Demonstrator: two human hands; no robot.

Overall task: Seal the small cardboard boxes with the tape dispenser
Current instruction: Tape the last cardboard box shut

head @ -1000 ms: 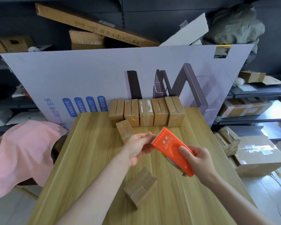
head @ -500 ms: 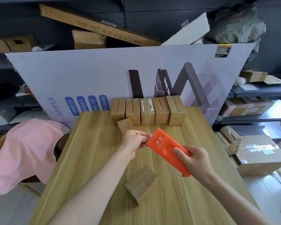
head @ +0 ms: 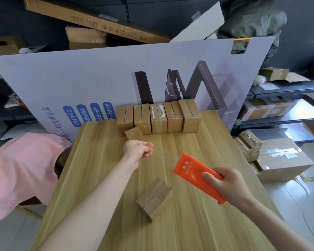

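Across the surface (head: pixel 198 223), the back row of boxes (head: pixel 159 118) looks sealed; the leaning box (head: pixel 134 134) and near box (head: pixel 155 197) remain. Your right hand (head: pixel 228 185) grasps the tape dispenser (head: pixel 190 171); what your curled left hand (head: pixel 137 150) holds is unclear.

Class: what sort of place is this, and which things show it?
Probably a stockroom or packing area: shelves loaded with cartons, a row of small cardboard boxes on the wooden table, and an orange tape dispenser in the right hand.

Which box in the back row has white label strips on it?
The middle box of the five in the back row. Its top face carries white strips, while the two on each side show only plain brown cardboard and tape.
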